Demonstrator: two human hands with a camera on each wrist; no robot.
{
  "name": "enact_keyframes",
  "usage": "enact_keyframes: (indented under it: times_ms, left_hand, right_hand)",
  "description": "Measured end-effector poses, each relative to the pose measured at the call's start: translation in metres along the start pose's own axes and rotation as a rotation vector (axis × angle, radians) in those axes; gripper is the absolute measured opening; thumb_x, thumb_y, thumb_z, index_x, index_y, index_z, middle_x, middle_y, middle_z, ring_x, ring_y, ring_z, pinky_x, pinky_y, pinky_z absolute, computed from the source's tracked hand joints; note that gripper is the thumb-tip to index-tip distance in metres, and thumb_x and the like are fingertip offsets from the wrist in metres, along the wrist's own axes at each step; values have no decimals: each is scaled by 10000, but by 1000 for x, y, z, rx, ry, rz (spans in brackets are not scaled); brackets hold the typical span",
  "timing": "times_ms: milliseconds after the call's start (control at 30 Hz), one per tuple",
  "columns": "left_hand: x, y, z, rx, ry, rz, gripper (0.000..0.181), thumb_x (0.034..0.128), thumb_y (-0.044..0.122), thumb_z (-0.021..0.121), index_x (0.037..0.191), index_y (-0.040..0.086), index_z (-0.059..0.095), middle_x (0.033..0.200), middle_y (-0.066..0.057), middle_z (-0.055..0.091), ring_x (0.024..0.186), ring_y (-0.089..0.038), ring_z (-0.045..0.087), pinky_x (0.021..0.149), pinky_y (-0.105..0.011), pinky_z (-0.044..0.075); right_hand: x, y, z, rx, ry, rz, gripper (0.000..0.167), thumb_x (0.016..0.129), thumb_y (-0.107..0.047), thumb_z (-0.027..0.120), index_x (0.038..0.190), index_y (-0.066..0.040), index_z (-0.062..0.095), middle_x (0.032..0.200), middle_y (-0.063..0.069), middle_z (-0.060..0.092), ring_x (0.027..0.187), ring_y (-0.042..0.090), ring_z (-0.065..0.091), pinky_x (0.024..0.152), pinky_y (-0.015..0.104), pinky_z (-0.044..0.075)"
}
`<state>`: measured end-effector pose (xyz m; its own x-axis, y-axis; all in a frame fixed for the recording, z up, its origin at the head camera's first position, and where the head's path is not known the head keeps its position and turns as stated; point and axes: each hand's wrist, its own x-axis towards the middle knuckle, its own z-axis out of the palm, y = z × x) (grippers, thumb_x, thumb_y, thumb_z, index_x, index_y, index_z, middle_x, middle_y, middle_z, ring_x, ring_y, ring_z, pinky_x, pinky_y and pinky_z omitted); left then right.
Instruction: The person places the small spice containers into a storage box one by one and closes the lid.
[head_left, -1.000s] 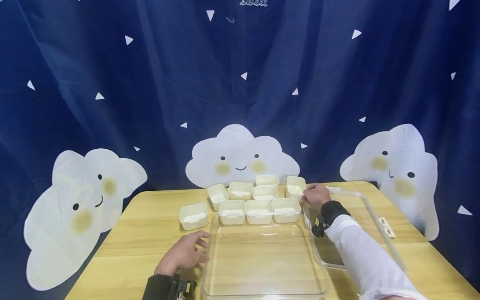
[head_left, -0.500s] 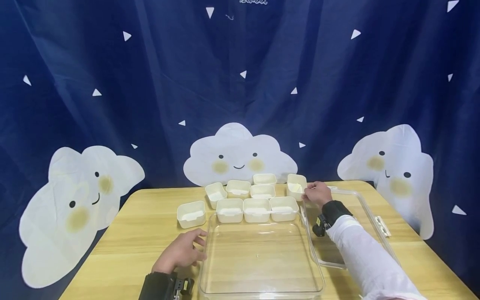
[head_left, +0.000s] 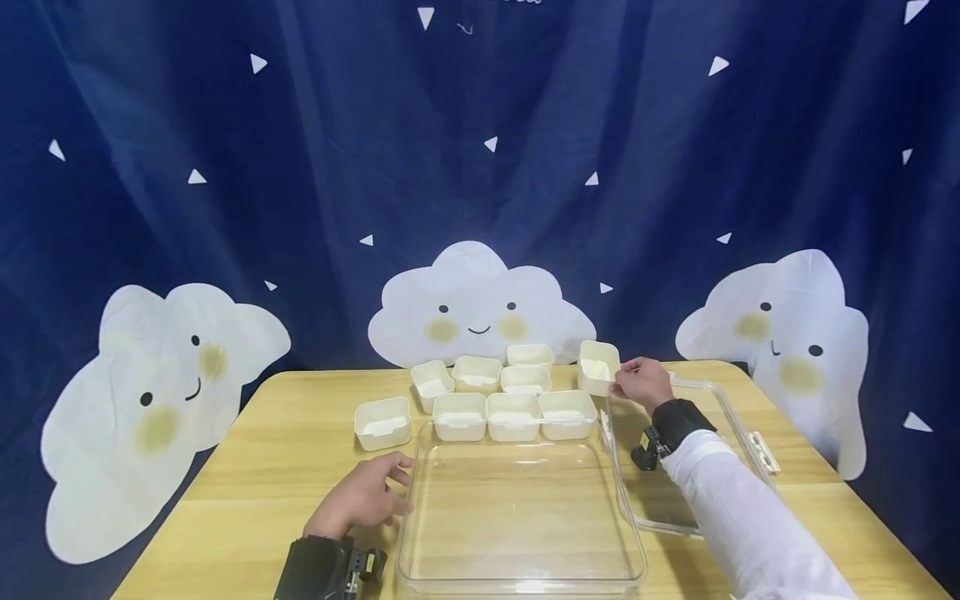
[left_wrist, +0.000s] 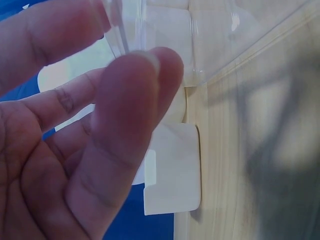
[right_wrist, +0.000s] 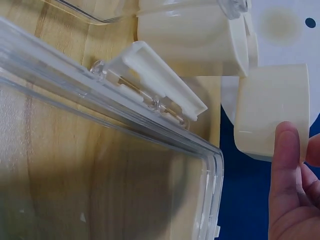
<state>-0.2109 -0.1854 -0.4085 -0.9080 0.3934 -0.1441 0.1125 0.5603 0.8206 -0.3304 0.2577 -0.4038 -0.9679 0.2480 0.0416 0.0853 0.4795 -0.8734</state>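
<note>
My right hand point(head_left: 645, 383) pinches the wall of a small cream plastic container point(head_left: 598, 367) at the back right of the table. A pale yellowish patch shows inside it. The right wrist view has the thumb point(right_wrist: 286, 165) on the container's outer side point(right_wrist: 272, 112); the other fingertips are partly hidden. My left hand point(head_left: 363, 496) lies beside the left rim of a large clear box point(head_left: 521, 508), its fingers loosely bent. Close up, the left thumb point(left_wrist: 120, 110) overlaps the clear edge point(left_wrist: 117, 25); contact there cannot be told.
Several more cream containers stand behind the box, among them a front-row one point(head_left: 513, 418) and a separate one point(head_left: 382, 423) at left. A clear lid point(head_left: 675, 500) with white latches point(right_wrist: 162, 80) lies right of the box. A blue cloud-print curtain point(head_left: 480, 167) hangs behind the table.
The right hand has moved slightly right and up with the cream container, away from its neighbours. The left hand stays beside the box.
</note>
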Motion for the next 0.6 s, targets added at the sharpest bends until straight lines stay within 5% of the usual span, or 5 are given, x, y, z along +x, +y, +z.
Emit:
enact_keyframes:
  times_ms: [600]
  left_hand:
    - [-3,0,2,12,32,-33,582,775,-52,732,1312,-42,509,1077,-166,612,614,-228,635,560,-360,553]
  right_hand:
    - [2,-1,-9,17,-23,-21,305,881,-57,512,1116,137,529,954,225,638,625,57,657,625,229,570]
